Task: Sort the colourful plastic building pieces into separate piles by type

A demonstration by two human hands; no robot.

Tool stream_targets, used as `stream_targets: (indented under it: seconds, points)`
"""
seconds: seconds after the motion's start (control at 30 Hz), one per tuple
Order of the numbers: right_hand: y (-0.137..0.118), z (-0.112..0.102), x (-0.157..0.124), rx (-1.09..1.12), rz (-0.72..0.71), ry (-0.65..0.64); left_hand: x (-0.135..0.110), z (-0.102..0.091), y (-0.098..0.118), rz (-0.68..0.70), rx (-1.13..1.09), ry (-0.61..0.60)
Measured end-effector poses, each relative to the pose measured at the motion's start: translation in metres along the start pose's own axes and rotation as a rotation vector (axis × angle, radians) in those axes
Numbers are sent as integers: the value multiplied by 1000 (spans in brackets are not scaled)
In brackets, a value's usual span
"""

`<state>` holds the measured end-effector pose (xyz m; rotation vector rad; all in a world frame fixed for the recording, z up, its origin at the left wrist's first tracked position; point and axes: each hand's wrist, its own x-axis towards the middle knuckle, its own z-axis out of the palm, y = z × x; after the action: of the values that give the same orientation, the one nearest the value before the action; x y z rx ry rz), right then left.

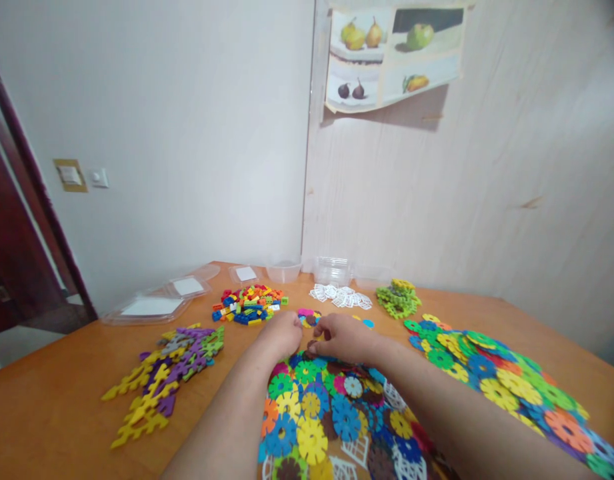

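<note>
My left hand [283, 335] and my right hand [343, 337] rest close together on the orange table [77, 373], at the far edge of a pile of colourful round snowflake discs [327, 413]. Both hands have their fingers curled. My right hand pinches a small dark disc [313, 345] at the pile's edge. What the left fingers hold, if anything, is hidden. A few loose discs [307, 316] lie just beyond the hands.
Purple, yellow and green jagged pieces [161, 370] lie at left. Small bricks [247, 304], white square pieces [341, 296] and green pieces [397, 299] sit behind. More discs [507, 380] spread at right. Clear tubs [331, 269] and lids [151, 305] line the wall.
</note>
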<state>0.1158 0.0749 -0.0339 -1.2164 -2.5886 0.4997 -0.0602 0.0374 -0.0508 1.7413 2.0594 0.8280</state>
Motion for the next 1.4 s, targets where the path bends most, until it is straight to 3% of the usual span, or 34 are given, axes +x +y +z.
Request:
stream_targets:
  seconds: [0.17, 0.53, 0.67, 0.87, 1.13, 1.4]
  points:
    - [-8, -1, -3, -65, -97, -101, 0, 1, -1, 14, -9, -3]
    - [-14, -1, -11, -21, -133, -107, 1, 0, -2, 23, -11, -11]
    - [-9, 0, -6, 190, -40, -83, 0, 0, -1, 17, 1, -18]
    - [14, -1, 20, 501, 231, 120, -1, 1, 1, 30, 14, -40]
    - [30, 4, 39, 537, 270, 153, -1, 2, -1, 29, 4, -56]
    - [51, -8, 23, 299, 253, 188, -5, 3, 5, 71, 8, -177]
